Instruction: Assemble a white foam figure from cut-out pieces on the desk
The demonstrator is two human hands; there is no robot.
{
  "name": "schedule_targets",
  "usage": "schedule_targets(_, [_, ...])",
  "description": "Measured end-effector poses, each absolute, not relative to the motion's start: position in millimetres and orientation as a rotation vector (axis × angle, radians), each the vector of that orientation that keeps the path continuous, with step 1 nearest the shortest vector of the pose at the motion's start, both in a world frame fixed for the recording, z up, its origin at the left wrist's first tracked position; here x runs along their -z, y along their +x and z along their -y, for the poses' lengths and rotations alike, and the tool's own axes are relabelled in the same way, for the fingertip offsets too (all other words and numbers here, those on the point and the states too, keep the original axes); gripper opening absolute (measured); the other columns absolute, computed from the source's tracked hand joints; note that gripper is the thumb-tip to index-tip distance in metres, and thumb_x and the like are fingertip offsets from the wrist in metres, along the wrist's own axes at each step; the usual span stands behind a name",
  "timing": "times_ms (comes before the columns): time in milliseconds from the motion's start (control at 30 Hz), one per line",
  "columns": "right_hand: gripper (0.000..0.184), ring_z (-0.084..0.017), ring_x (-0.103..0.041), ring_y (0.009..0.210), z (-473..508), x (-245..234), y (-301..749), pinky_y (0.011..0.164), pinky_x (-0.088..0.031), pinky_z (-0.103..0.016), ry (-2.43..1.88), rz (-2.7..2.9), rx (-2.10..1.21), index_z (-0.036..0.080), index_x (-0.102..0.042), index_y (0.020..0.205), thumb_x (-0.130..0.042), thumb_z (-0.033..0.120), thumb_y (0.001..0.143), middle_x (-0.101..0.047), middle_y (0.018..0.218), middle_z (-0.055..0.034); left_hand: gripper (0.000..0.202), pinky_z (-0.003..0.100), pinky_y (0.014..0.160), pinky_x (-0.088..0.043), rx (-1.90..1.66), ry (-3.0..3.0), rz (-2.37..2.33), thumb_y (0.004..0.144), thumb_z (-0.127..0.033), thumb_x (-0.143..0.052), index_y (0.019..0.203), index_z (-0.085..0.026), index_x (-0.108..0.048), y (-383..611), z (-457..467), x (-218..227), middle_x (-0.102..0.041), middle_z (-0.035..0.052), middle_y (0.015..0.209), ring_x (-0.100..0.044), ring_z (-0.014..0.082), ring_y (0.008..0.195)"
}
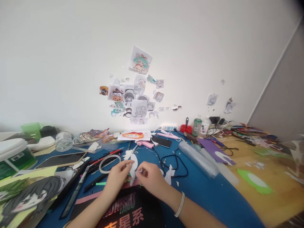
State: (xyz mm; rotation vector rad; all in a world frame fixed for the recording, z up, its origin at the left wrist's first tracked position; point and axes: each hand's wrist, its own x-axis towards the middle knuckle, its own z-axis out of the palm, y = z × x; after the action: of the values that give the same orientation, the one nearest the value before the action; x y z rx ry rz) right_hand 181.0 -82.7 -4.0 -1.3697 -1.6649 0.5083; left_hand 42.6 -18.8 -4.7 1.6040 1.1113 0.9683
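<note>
A small curved white cut-out piece (134, 163), thin like paper or foam, stands between my two hands. My left hand (120, 172) pinches its left edge between thumb and fingers. My right hand (150, 174) is closed at the lower right edge of the same piece, its fingertips pressed together there and partly hidden by the knuckles. Below both wrists lies a black printed sheet (133, 202) with pink and orange lettering. White scraps (169, 174) are scattered on the blue mat (201, 196) to the right of my right hand.
Left are a tape roll (102, 164), pens (99, 163), a phone (62, 160), a tub (14, 155) and drawn cut-outs (35, 198). Behind lie a pink hot glue gun (145, 144), a dark phone (161, 141) and a black cable (187, 169). A clear plastic roll (198, 160) lies right.
</note>
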Motion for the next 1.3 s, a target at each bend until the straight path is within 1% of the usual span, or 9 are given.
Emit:
schedule_targets(167, [0.005,-0.007,-0.046,0.055,103.6,-6.7,168.1,0.052,-0.035,-0.015,-1.039,1.805,-0.968,0.017,-0.060,0.074,-0.058,0.020,0.071,-0.050,0.062,0.0035,0.045,0.026,0.055,-0.044,-1.018,1.529,-1.100,0.067,-0.042,-0.056,0.102,-0.013,-0.056,36.8,11.1,6.4,-0.062,-0.0004,0.058,-0.063,0.0203,0.064])
schedule_targets(333, [0.011,-0.006,-0.043,0.054,110.7,-8.7,164.2,0.049,-0.032,-0.014,-0.915,1.842,-1.161,0.014,-0.062,0.074,-0.060,0.024,0.070,-0.050,0.062,0.0032,0.054,0.026,0.053,-0.044,-1.002,1.522,-1.037,0.067,-0.046,-0.057,0.110,-0.014,-0.050,39.8,14.5,6.2,-0.064,0.0012,0.060,-0.063,0.0207,0.065])
schedule_targets(467, [0.009,-0.007,-0.045,0.054,102.7,-2.2,165.5,0.049,-0.033,-0.014,-1.089,1.770,-1.097,0.015,-0.062,0.075,-0.059,0.021,0.070,-0.050,0.059,0.0038,0.055,0.028,0.054,-0.046,-1.052,1.520,-1.001,0.063,-0.048,-0.061,0.106,-0.014,-0.052,42.7,18.8,2.6,-0.062,0.0007,0.061,-0.064,0.0219,0.065])
schedule_targets(633, [0.007,-0.010,-0.049,0.058,89.4,-6.0,193.5,0.051,-0.032,-0.018,-1.471,1.979,-0.674,0.017,-0.063,0.066,-0.057,0.019,0.069,-0.057,0.062,0.0015,0.053,0.026,0.051,-0.045,-1.111,1.459,-0.966,0.063,-0.046,-0.062,0.104,-0.015,-0.051,43.1,18.1,3.9,-0.059,-0.0016,0.061,-0.064,0.0206,0.062])
schedule_targets(700, [0.008,-0.013,-0.051,0.064,85.6,-10.6,217.9,0.053,-0.032,-0.020,-1.589,2.028,-0.464,0.018,-0.066,0.072,-0.061,0.023,0.068,-0.059,0.069,-0.0007,0.054,0.027,0.053,-0.046,-1.126,1.402,-0.930,0.061,-0.044,-0.064,0.105,-0.015,-0.049,43.4,17.7,4.2,-0.060,-0.0004,0.068,-0.063,0.0193,0.060])
schedule_targets(800, [0.027,-0.015,-0.053,0.073,81.0,-14.9,263.0,0.057,-0.035,-0.020,-1.665,2.045,-0.300,0.021,-0.065,0.091,-0.066,0.023,0.064,-0.059,0.088,-0.0031,0.057,0.029,0.055,-0.048,-1.128,1.358,-0.902,0.060,-0.042,-0.064,0.108,-0.016,-0.046,44.4,18.8,2.7,-0.061,0.0013,0.077,-0.063,0.0178,0.058])
schedule_targets(933, [0.032,-0.012,-0.051,0.064,76.5,-11.5,309.1,0.050,-0.034,-0.019,-1.760,2.116,-0.556,0.020,-0.065,0.087,-0.071,0.018,0.056,-0.057,0.081,-0.0011,0.058,0.029,0.055,-0.049,-1.106,1.373,-0.912,0.060,-0.043,-0.063,0.108,-0.016,-0.046,45.9,22.5,-0.5,-0.061,0.0018,0.077,-0.064,0.0184,0.059])
schedule_targets(1133, [0.004,-0.011,-0.050,0.053,76.0,-9.8,322.7,0.048,-0.036,-0.019,-1.737,2.025,-0.826,0.016,-0.062,0.063,-0.060,0.013,0.063,-0.057,0.059,0.0013,0.055,0.027,0.053,-0.047,-1.092,1.389,-0.910,0.061,-0.042,-0.062,0.108,-0.017,-0.046,45.1,22.8,-1.2,-0.060,0.0011,0.076,-0.063,0.0185,0.062])
schedule_targets(1300, [0.012,-0.012,-0.055,0.061,90.7,-24.7,334.0,0.054,-0.041,-0.020,-1.533,1.869,-0.984,0.016,-0.063,0.078,-0.059,0.020,0.068,-0.059,0.065,-0.0003,0.044,0.023,0.048,-0.040,-1.041,1.460,-0.978,0.066,-0.045,-0.058,0.098,-0.015,-0.052,41.2,19.6,4.0,-0.064,0.0014,0.062,-0.057,0.0150,0.052])
